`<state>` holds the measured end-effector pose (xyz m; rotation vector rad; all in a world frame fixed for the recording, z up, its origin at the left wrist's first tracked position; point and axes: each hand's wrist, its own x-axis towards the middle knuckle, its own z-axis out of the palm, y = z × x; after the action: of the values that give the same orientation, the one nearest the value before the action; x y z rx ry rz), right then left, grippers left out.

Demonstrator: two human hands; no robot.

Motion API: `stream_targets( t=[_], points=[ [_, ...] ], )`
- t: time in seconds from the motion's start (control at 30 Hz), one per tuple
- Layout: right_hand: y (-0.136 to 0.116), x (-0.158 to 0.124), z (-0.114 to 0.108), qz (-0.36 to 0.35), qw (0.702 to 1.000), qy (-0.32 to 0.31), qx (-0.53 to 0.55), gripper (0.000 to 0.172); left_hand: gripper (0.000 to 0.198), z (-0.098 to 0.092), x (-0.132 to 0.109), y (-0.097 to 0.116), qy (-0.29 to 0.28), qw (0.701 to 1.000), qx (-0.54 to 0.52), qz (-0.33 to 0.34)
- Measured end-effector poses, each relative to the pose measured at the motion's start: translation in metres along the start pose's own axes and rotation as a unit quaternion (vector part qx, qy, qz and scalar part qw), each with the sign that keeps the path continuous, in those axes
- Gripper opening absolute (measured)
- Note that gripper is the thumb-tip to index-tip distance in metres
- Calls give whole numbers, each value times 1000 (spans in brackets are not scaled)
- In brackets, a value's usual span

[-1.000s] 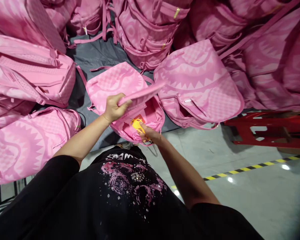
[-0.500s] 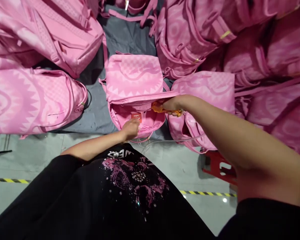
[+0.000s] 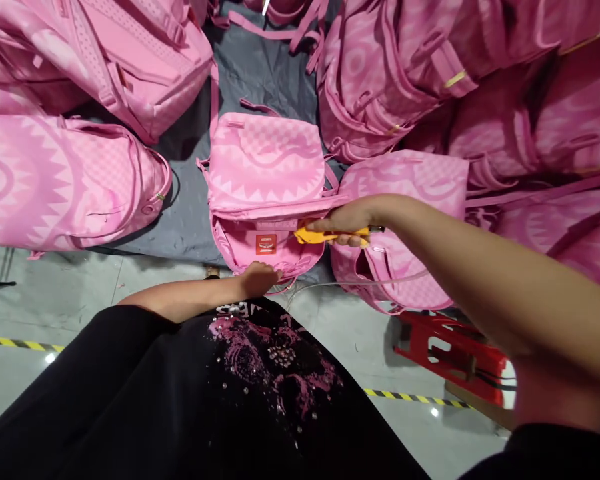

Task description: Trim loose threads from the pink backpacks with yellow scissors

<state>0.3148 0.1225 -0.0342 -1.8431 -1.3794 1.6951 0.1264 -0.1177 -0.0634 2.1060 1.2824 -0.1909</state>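
A pink backpack (image 3: 267,157) with a shark-mouth print lies in front of me with its zipped mouth open. Inside it a red square label (image 3: 266,245) shows on the pink lining. My left hand (image 3: 261,279) is closed on the near rim of the opening. My right hand (image 3: 347,220) grips a yellow hand tool (image 3: 314,235) with a black end, over the right side of the opening. The tool's tip points left into the bag; its exact kind is not clear.
Another open pink backpack (image 3: 405,180) lies at the right, and one more (image 3: 80,183) at the left. Piled backpacks (image 3: 395,73) stand behind on a grey sheet (image 3: 265,73). A clear hose (image 3: 340,285) runs along the near edge. A red plastic stool (image 3: 445,350) stands below right.
My left hand has drawn back from the label toward the near rim, uncovering the label. My right hand and the yellow tool have shifted slightly down and left.
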Motion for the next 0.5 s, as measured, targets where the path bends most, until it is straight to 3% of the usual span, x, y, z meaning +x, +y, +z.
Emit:
stream_targets(
  t=[0.1, 0.2, 0.27, 0.33, 0.43, 0.5],
  points=[
    [-21, -12, 9, 124, 990, -40, -48, 33, 27, 0, 1, 2, 23, 1000, -11, -9],
    [-31, -33, 17, 245, 960, -100, -96, 29, 28, 1, 1, -4, 26, 999, -14, -21],
    [-28, -50, 16, 308, 931, -151, -125, 29, 28, 2, -2, -11, 19, 998, -53, -7],
    [-16, -71, 8, 344, 904, -212, -138, 32, 28, 1, -12, -21, 25, 987, -157, 9],
    [17, -115, -18, 352, 894, -250, -120, 45, 23, -4, -43, -48, 76, 919, -383, -53],
    [48, -152, -40, 312, 927, -195, -75, 50, 25, -6, -68, -78, 108, 838, -518, -134]
  ],
)
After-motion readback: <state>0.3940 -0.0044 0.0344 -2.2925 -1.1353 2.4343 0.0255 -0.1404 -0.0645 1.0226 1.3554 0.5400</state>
